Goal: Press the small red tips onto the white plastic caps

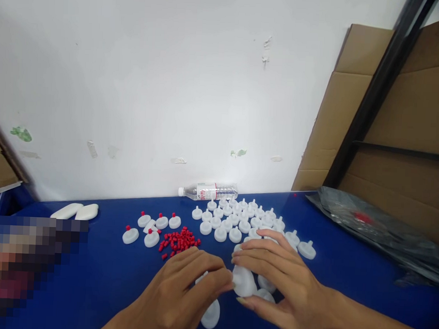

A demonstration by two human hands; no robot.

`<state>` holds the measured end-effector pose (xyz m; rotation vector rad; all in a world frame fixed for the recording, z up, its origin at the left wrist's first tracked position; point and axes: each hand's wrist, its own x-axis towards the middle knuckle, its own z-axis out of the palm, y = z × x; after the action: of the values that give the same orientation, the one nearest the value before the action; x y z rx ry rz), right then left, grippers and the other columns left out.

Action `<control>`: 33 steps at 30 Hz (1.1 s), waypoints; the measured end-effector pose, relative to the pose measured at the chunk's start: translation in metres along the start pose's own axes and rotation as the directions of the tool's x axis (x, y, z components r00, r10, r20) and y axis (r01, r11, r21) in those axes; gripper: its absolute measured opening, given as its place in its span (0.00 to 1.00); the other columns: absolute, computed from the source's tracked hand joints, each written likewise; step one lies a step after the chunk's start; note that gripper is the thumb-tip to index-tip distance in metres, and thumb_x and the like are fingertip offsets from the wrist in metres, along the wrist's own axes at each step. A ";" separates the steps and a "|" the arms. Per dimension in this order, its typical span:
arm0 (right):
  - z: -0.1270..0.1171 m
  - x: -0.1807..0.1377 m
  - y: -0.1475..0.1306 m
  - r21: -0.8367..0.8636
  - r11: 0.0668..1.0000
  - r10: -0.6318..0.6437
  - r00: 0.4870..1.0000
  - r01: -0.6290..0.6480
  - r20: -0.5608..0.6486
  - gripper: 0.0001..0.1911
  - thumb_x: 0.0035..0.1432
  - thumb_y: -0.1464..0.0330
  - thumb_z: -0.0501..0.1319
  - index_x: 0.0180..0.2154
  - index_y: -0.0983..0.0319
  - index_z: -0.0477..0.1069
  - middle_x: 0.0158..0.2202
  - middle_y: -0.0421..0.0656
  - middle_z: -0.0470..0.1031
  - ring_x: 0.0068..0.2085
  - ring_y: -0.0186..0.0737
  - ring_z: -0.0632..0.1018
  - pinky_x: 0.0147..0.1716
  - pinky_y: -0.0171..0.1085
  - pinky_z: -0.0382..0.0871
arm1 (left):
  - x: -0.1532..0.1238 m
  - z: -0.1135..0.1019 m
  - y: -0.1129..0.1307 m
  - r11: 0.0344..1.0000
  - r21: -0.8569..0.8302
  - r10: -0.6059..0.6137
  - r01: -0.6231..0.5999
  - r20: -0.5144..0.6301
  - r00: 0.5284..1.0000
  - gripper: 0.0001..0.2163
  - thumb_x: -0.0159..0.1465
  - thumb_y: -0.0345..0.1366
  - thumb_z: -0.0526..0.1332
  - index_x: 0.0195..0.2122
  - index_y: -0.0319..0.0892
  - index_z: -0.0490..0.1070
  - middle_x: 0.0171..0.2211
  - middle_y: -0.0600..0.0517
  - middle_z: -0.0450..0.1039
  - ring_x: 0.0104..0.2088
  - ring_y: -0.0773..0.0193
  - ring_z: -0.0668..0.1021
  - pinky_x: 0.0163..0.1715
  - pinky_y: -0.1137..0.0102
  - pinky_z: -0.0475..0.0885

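My right hand [280,278] is closed around a white spouted lid [244,282], thumb below and fingers above. My left hand [184,294] is curled, with its fingertips pressed together against the left side of that lid. Whatever those fingertips hold, if anything, is hidden. Beneath my left hand lies another white lid [211,315], partly covered. A pile of small red caps [181,240] sits just beyond my left hand. Several more white spouted lids [235,218] stand in a cluster behind my right hand, some hidden by it. To the left are several lids with red caps on their spouts [130,235].
A clear plastic bottle [209,191] lies against the wall at the back of the blue table [101,276]. Two white rounded objects [86,212] lie at the far left, near a blurred-out area. A dark plastic bag [376,229] and cardboard [323,115] are at the right.
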<state>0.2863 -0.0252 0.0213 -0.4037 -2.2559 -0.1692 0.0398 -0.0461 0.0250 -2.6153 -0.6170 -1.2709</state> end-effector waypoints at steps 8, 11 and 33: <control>-0.003 0.001 -0.002 -0.066 0.998 -0.031 0.997 0.026 -0.075 0.15 0.67 0.70 0.64 0.53 0.68 0.73 0.43 0.47 0.84 0.47 0.43 0.82 0.61 0.47 0.61 | -0.007 0.004 -0.007 0.991 0.130 0.039 -0.035 -0.028 0.999 0.11 0.69 0.25 0.63 0.52 0.35 0.75 0.36 0.49 0.75 0.34 0.66 0.76 0.35 0.69 0.76; -0.003 0.001 -0.002 -0.068 0.997 -0.036 0.996 0.031 -0.077 0.16 0.66 0.70 0.64 0.53 0.69 0.74 0.43 0.48 0.83 0.47 0.44 0.82 0.60 0.47 0.62 | -0.009 0.003 -0.008 0.989 0.138 0.047 -0.047 0.009 0.999 0.14 0.69 0.22 0.61 0.55 0.35 0.74 0.37 0.48 0.75 0.35 0.65 0.76 0.35 0.68 0.76; -0.005 0.002 -0.002 -0.110 0.992 -0.067 0.998 0.067 0.002 0.17 0.70 0.71 0.61 0.57 0.71 0.71 0.44 0.50 0.82 0.48 0.44 0.80 0.59 0.49 0.66 | -0.004 0.006 -0.006 0.965 0.252 0.077 -0.077 0.007 0.997 0.09 0.72 0.28 0.60 0.51 0.35 0.75 0.36 0.47 0.77 0.37 0.60 0.76 0.36 0.65 0.76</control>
<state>0.2872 -0.0281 0.0262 -0.3861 -2.2667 -0.3294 0.0389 -0.0402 0.0179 -2.4036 -0.6249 -1.0946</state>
